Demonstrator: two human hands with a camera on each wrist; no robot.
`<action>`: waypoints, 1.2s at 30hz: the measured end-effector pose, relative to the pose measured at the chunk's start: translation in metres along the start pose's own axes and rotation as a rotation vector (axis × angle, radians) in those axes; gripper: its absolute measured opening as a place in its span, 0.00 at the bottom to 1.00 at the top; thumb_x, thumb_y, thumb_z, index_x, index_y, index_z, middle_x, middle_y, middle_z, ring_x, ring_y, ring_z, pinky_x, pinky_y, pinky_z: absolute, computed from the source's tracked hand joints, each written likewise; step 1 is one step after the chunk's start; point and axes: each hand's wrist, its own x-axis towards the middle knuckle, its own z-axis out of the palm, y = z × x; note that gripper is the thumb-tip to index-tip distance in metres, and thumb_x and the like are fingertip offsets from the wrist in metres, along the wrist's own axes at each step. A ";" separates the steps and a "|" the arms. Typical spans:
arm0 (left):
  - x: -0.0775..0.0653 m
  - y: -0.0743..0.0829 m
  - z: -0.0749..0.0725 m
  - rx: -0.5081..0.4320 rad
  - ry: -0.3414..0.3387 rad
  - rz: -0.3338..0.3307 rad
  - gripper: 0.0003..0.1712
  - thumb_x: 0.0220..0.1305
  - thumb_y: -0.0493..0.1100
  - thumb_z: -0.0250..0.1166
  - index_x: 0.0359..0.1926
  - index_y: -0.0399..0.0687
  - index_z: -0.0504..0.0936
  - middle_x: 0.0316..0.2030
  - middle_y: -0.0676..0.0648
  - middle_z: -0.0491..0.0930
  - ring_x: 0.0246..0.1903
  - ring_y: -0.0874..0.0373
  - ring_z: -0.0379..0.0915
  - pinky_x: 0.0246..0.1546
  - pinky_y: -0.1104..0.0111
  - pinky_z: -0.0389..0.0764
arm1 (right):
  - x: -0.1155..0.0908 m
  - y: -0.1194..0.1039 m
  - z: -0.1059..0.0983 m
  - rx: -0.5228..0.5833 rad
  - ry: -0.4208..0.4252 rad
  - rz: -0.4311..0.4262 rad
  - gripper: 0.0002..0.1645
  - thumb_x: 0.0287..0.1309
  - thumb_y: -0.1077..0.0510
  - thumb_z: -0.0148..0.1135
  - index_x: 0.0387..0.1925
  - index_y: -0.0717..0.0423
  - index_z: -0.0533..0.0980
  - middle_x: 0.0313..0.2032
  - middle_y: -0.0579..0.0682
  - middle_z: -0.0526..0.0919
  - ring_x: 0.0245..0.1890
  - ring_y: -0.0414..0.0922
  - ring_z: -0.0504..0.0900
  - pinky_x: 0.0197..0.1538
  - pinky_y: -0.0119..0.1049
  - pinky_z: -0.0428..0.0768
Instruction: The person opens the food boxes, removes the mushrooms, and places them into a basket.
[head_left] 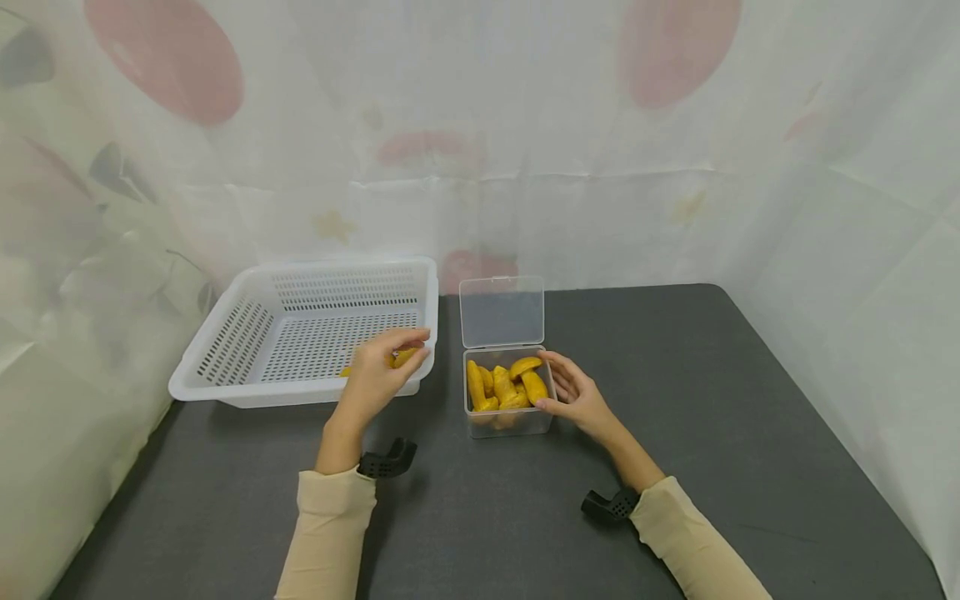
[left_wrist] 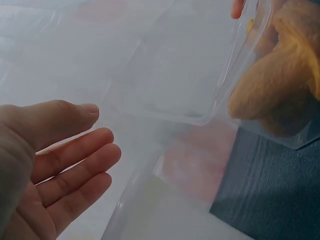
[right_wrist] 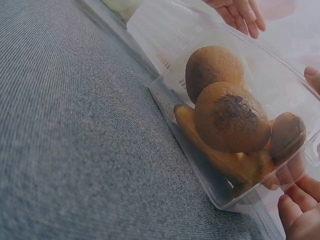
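Note:
A clear plastic box (head_left: 510, 423) stands on the dark table, its hinged lid (head_left: 502, 312) raised at the back. Several yellow-brown mushrooms (head_left: 504, 385) lie inside it; their rounded caps (right_wrist: 232, 117) show through the wall in the right wrist view. My right hand (head_left: 577, 398) grips the box along its right side, thumb near the front corner and fingertips at the back. Over the right end of a white perforated basket (head_left: 262, 393) hovers my left hand (head_left: 378, 367), fingers loosely bent with nothing held in the left wrist view (left_wrist: 65, 165). Yellow pieces (head_left: 405, 357) show in the basket behind that hand.
The basket takes up the back left of the dark table (head_left: 675, 375). A pale printed curtain (head_left: 585, 217) hangs behind the table and along both sides. Each wrist wears a black camera mount (head_left: 387, 458).

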 end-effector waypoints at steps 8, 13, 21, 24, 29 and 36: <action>0.002 0.012 0.008 -0.045 -0.055 0.005 0.16 0.58 0.35 0.68 0.49 0.40 0.84 0.44 0.41 0.86 0.41 0.49 0.82 0.42 0.56 0.85 | 0.000 0.000 0.000 -0.007 0.010 -0.012 0.49 0.55 0.60 0.68 0.70 0.71 0.53 0.71 0.75 0.50 0.67 0.21 0.61 0.67 0.16 0.64; 0.002 0.018 0.018 -0.047 -0.087 0.044 0.17 0.59 0.35 0.67 0.50 0.39 0.83 0.44 0.42 0.86 0.41 0.51 0.81 0.40 0.59 0.84 | 0.000 -0.002 0.001 -0.018 0.019 -0.009 0.48 0.55 0.61 0.68 0.70 0.70 0.53 0.71 0.75 0.51 0.67 0.21 0.62 0.67 0.16 0.65; 0.001 0.027 0.040 -0.091 -0.214 0.062 0.15 0.63 0.36 0.64 0.51 0.40 0.83 0.46 0.41 0.85 0.44 0.51 0.83 0.44 0.59 0.85 | 0.001 -0.002 0.001 -0.025 0.014 -0.013 0.48 0.55 0.61 0.68 0.70 0.71 0.54 0.71 0.75 0.51 0.67 0.21 0.62 0.67 0.17 0.65; 0.000 0.030 0.045 -0.098 -0.245 0.054 0.15 0.63 0.36 0.64 0.51 0.41 0.83 0.47 0.41 0.85 0.44 0.52 0.82 0.43 0.62 0.85 | 0.001 -0.002 0.000 -0.028 0.019 -0.002 0.48 0.54 0.61 0.68 0.70 0.70 0.54 0.71 0.74 0.52 0.67 0.21 0.62 0.68 0.18 0.64; -0.002 0.032 0.056 -0.100 -0.253 0.038 0.16 0.62 0.35 0.65 0.51 0.42 0.83 0.48 0.42 0.85 0.43 0.51 0.82 0.39 0.60 0.84 | 0.001 -0.003 0.001 -0.031 0.023 0.015 0.48 0.54 0.60 0.69 0.70 0.69 0.54 0.71 0.74 0.52 0.67 0.21 0.62 0.67 0.18 0.65; -0.002 0.037 0.080 -0.070 -0.272 0.044 0.16 0.61 0.36 0.66 0.50 0.39 0.83 0.47 0.42 0.85 0.46 0.50 0.82 0.46 0.61 0.86 | 0.002 -0.002 0.001 -0.032 0.033 0.022 0.49 0.54 0.59 0.70 0.70 0.69 0.55 0.70 0.76 0.52 0.66 0.21 0.62 0.67 0.18 0.64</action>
